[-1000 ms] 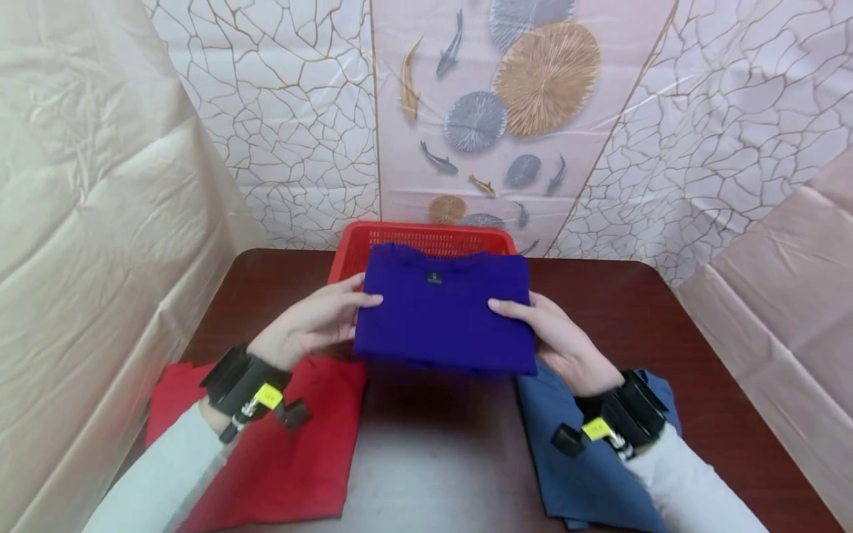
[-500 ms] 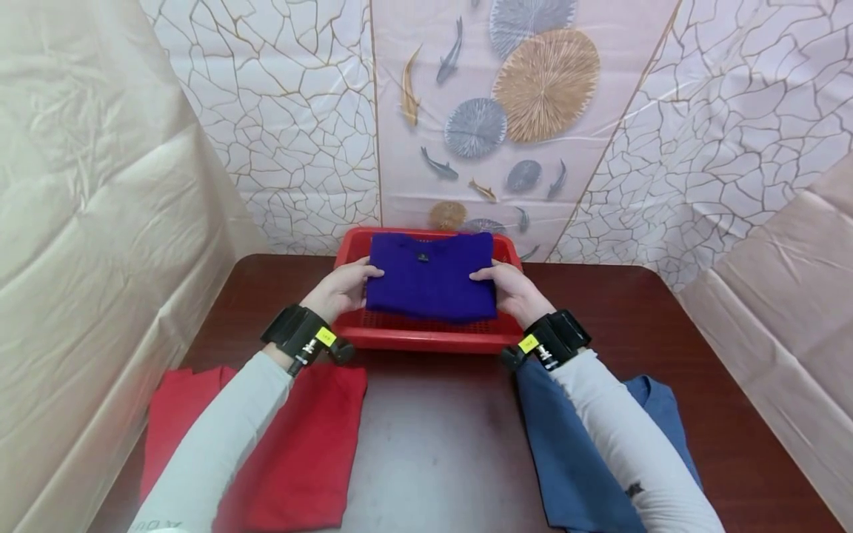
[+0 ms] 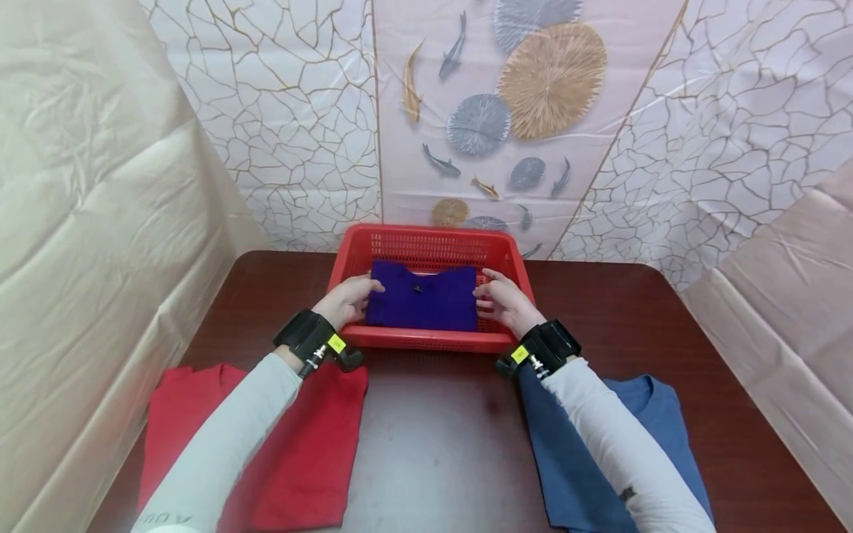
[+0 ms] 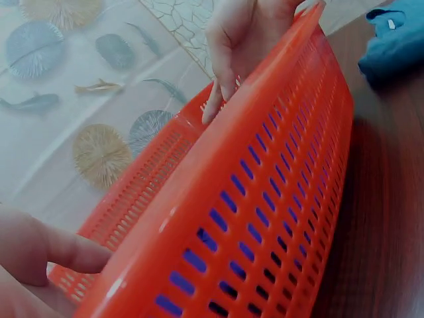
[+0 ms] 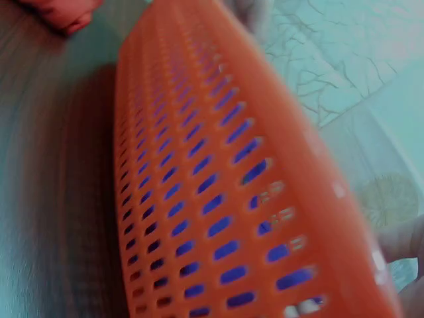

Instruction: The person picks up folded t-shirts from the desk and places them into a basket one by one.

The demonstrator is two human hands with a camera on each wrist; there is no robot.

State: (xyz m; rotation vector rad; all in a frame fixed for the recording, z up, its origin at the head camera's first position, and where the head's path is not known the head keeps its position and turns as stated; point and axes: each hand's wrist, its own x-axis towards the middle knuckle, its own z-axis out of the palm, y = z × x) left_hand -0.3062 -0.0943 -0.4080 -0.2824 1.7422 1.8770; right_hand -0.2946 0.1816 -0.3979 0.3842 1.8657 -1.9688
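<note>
Purple shirt (image 3: 426, 307) has gone from above the basket down inside it since the earlier frame; right grip (image 3: 505, 302) has come off its edge. Shirt now sits between the two grips, folded, collar toward the far wall (image 3: 320, 133). Right grip: fingers spread, nothing held, just beside the shirt's right edge. Left grip (image 3: 348, 297): thumb over the shirt's left edge, fingers tucked out of sight, so can't tell if it's pinching or only touching. Red basket (image 3: 426, 340) is around the shirt, front rim on the near side of both grips. Hands probably sit one per side to keep the fold flat and level on the way in. Red shirt (image 3: 306, 459) lies nearer the body than left grip, blue shirt (image 3: 556, 459) nearer than right grip, both on the table (image 3: 426, 437), likely put aside to leave working room between. Both partly covered by sleeves and cut by the bottom edge. Basket floor is hidden, so contact under the shirt is unclear. Right wrist view is smeared; purple through the slots is probably the shirt.
</note>
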